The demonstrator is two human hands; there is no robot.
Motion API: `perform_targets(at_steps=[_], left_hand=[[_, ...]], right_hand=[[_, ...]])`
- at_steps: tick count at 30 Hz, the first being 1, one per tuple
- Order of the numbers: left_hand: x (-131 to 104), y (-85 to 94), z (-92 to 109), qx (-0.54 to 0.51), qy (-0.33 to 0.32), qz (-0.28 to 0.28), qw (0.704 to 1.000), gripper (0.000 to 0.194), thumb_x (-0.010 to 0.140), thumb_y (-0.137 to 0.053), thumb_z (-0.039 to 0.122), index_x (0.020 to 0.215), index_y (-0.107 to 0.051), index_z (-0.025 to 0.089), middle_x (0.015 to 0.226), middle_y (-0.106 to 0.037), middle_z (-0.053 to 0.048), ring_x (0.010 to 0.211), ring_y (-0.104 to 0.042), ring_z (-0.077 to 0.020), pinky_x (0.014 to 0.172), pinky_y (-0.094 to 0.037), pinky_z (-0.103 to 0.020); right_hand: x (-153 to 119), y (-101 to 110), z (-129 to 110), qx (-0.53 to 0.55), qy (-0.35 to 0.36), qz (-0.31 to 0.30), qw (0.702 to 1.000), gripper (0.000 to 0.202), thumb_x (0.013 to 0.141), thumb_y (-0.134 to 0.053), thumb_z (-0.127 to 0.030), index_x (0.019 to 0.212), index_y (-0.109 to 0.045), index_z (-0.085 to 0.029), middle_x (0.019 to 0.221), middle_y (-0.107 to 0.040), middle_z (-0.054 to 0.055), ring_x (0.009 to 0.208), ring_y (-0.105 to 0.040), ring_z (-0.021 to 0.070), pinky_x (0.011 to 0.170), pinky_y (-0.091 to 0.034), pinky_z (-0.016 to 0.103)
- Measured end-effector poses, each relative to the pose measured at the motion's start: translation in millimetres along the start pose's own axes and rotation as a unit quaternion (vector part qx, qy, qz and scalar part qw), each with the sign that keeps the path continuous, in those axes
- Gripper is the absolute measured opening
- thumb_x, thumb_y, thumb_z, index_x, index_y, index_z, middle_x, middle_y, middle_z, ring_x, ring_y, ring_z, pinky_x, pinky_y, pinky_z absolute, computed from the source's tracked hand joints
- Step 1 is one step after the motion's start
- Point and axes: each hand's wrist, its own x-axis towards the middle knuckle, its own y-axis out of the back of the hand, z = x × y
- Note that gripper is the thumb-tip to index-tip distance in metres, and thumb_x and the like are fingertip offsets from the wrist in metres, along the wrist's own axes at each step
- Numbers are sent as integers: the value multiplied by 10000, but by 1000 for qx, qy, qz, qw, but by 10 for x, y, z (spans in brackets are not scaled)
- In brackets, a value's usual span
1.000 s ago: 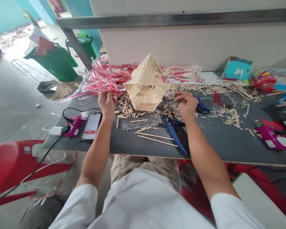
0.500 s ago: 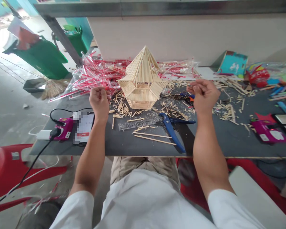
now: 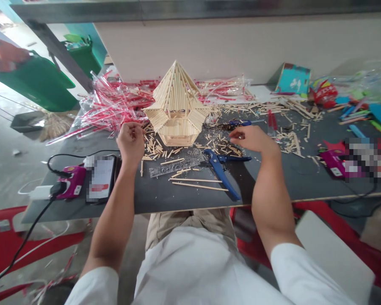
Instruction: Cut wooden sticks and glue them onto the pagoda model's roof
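A wooden-stick lantern model (image 3: 178, 112) with a pointed roof stands upright on the dark table. Left of it, my left hand (image 3: 131, 137) hovers with curled fingers pressed together; whatever may be between the fingertips is hidden. My right hand (image 3: 252, 137) is on the other side, above scattered stick offcuts, its fingers loosely bent and apart with nothing visible in them. Below the model lie a clear ruler (image 3: 165, 168), blue-handled cutters (image 3: 220, 173) and two long thin sticks (image 3: 198, 185). Another blue-handled tool (image 3: 239, 123) lies behind my right hand.
Red-and-clear plastic wrappers (image 3: 111, 106) pile up at the back left. A phone (image 3: 101, 178) and a purple power adapter (image 3: 72, 181) with cables are at the left edge. A second purple adapter (image 3: 338, 163) lies right. Green bins (image 3: 51, 84) stand on the floor.
My right hand has lowered and moved inward toward the offcuts, its fingers now pointing left. My left hand stays raised beside the model. The view has shifted to the right.
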Motion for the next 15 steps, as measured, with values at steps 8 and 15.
perform_targets(at_steps=[8,15], left_hand=[[-49,-48,16,49,-22,-9,999,122,977,-567,268,1029,-657,206,802,-724,-10,563,-618,-99,542,-449,-206],[-83,-40,48,120,-36,-31,992,178,957,-563,310,1037,-692,216,826,-744,-22,615,-641,-132,605,-472,-234]], right_hand=[[135,-247,-19,-22,-8,8,1000,229,898,-649,-181,1077,-791,-203,968,-800,71,883,-733,229,837,-526,336],[109,-252,-6,-11,-8,-28,1000,240,819,-756,-183,1055,-779,-219,883,-779,35,749,-702,195,716,-501,303]])
